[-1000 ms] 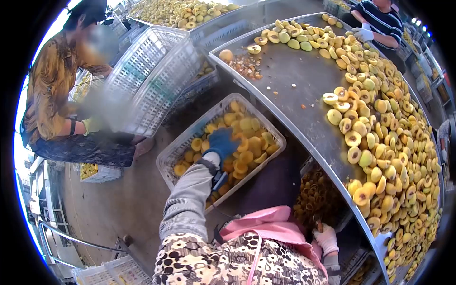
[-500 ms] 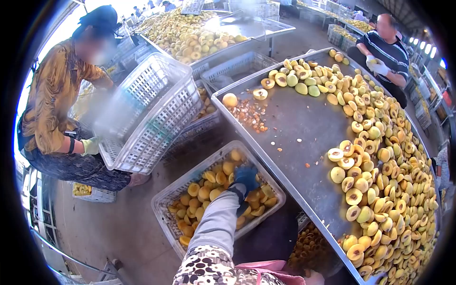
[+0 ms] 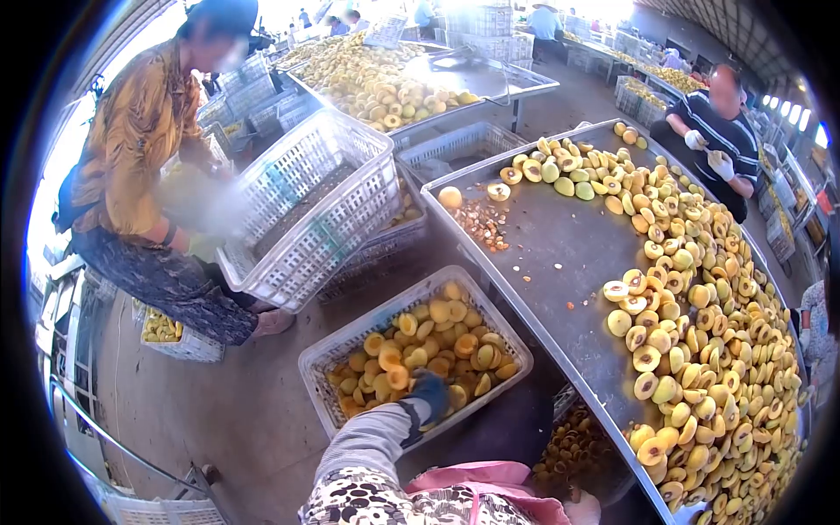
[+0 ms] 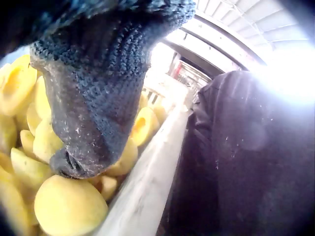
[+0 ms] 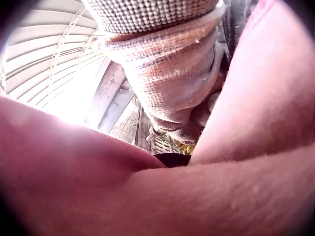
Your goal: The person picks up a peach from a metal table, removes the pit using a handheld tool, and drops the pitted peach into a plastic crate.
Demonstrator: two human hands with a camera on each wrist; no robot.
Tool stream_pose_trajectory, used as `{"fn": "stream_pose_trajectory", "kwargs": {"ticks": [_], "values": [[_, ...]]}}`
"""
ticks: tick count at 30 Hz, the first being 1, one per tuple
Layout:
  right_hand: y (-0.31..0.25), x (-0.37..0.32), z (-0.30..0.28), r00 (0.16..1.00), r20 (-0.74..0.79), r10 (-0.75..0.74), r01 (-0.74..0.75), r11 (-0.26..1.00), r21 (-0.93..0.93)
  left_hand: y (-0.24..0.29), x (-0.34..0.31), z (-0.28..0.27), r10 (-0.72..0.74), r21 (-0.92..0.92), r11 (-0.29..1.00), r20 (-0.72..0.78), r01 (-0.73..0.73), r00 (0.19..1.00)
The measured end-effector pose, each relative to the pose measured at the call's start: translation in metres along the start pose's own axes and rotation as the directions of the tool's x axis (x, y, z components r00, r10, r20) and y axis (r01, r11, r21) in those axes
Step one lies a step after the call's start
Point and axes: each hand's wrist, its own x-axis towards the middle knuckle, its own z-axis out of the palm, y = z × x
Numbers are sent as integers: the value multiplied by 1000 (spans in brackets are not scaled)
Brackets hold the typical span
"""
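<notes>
My left hand wears a blue knitted glove with a worn grey coating and reaches into a white crate of halved yellow stone fruit. In the left wrist view the gloved thumb points down, its tip right at a rounded yellow fruit; the other fingers are mostly out of sight. My right hand, in a pale pinkish glove, is low at the bottom edge beside the pink apron. Its fingers curl around a small brown tool, mostly hidden now. Pink cloth covers much of the right wrist view.
A metal-topped table with a raised rim bears a long heap of fruit halves and a small pile of pits. At left a person tilts a white crate. Another person works behind the table. Darker fruit pieces lie below the table edge.
My left hand has moved over the fruit, first away to the right, then back toward me. The head view has tilted up, and the right hand has dropped to the bottom edge.
</notes>
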Motion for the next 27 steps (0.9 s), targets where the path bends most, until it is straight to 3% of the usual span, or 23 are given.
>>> {"fn": "stream_pose_trajectory", "kwargs": {"ticks": [1, 2, 3, 4, 6, 8, 9, 11, 15, 17, 20, 23, 27], "values": [[2, 0, 1, 999, -27, -21, 21, 1000, 15, -11, -3, 23, -94, -73, 994, -130, 84, 987], [4, 1, 5, 998, -49, -44, 45, 998, 32, -17, -34, 20, -277, -272, 940, -254, 207, 927], [10, 1, 11, 998, -43, -55, 56, 998, 35, -26, -62, 17, -152, -173, 975, -67, 139, 986], [17, 5, 15, 998, -36, -41, 41, 999, 3, -39, -82, 18, -33, -93, 995, 131, 46, 991], [26, 12, 19, 998, -45, -33, 33, 999, -18, -54, -110, 89, -52, -269, 963, -249, -18, 967], [32, 11, 22, 994, -53, -94, 96, 995, 31, -65, -110, 136, -144, -417, 887, 159, 198, 977], [26, 10, 19, 993, -61, -98, 100, 994, 38, -62, -122, 129, -149, -413, 889, 150, 199, 977], [11, 9, 9, 998, -35, 61, -60, 997, 38, -52, -156, 107, -238, -336, 899, 162, 281, 958], [27, 13, 20, 992, -109, 57, -42, 990, 138, -34, -159, 100, -315, -452, 833, 86, 319, 945], [39, 17, 27, 986, -97, 133, -88, 923, 374, -32, -151, 101, -285, -454, 842, 80, 289, 955], [44, 20, 34, 969, -220, 110, -35, 948, 317, -29, -156, 95, -233, -520, 821, 75, 237, 970], [32, 12, 25, 972, -207, 109, -46, 956, 289, -24, -163, 96, -269, -701, 671, 74, 242, 960], [41, 21, 34, 974, -202, 97, -28, 947, 321, -8, -152, 116, -270, -680, 699, 37, 222, 962]]}}
